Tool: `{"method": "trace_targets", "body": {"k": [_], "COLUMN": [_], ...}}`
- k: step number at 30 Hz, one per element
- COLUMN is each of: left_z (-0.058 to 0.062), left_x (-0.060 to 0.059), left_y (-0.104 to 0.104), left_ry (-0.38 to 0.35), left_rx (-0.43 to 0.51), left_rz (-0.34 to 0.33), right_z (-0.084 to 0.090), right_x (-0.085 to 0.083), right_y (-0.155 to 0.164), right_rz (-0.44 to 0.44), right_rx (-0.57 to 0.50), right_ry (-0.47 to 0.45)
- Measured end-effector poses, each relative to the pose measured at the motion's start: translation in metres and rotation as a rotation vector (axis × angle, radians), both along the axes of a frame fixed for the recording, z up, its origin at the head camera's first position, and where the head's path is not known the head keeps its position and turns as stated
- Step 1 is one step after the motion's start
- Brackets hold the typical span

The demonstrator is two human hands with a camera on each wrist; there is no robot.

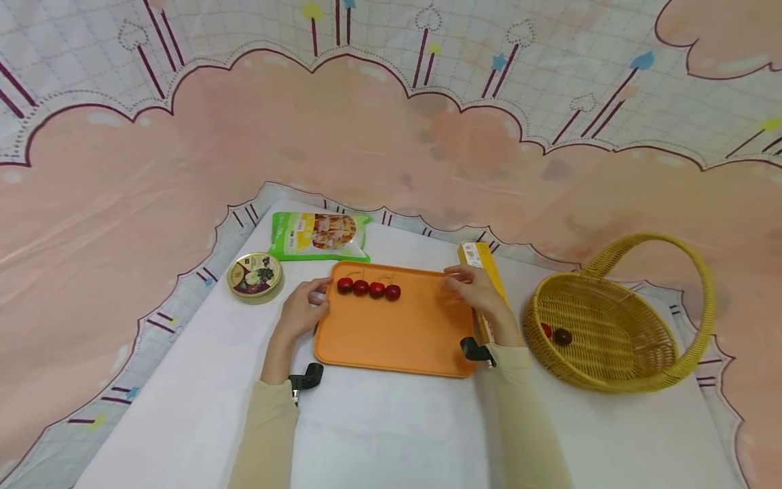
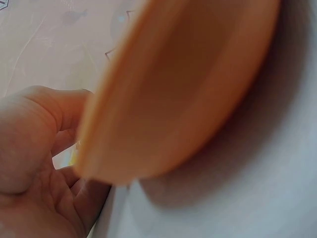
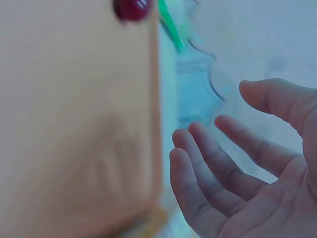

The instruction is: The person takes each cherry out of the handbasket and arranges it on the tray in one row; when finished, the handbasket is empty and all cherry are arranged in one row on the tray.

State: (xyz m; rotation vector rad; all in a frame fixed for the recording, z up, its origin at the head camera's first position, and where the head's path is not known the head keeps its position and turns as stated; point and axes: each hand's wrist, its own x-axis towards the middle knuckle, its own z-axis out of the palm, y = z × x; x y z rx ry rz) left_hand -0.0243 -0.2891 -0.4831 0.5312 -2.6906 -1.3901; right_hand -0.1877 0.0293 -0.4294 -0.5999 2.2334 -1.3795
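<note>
tray between both hands, long axis 9–3 o'clock
orange tray [image 1: 394, 333] mid surface; left hand [image 1: 303, 307] curled on its 9 o'clock edge, right hand [image 1: 475, 291] slack-fingered, holding nothing, at 3 o'clock corner; cherries [image 1: 368, 288] row nearer left.

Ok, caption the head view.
Two hands flank a flat orange plastic tray bearing four red cherries.
</note>
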Motion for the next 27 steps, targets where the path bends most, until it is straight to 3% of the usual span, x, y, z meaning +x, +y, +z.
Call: {"method": "trace_targets", "body": {"k": [9, 16, 22, 27], "left_z": [0.001, -0.001, 0.0, 0.0], "left_x": [0.002, 0.0, -0.002, -0.001], "left_y": [-0.002, -0.002, -0.003, -0.003], "left_ry": [-0.015, -0.009, 0.004, -0.002], "left_rx": [0.01, 0.013, 0.005, -0.011], "left_rz": [0.007, -0.001, -0.01, -0.007], "right_z": [0.032, 0.042, 0.037, 0.033], "right_x": [-0.019, -0.03, -0.03, -0.029], "right_y": [0.074, 0.141, 0.18, 0.194], "right_rz": [-0.113, -0.251, -0.332, -0.286], "right_rx": [0.004, -0.008, 0.206, 0.368], "right_ry": [-0.007, -0.036, -0.165, -0.217]}}
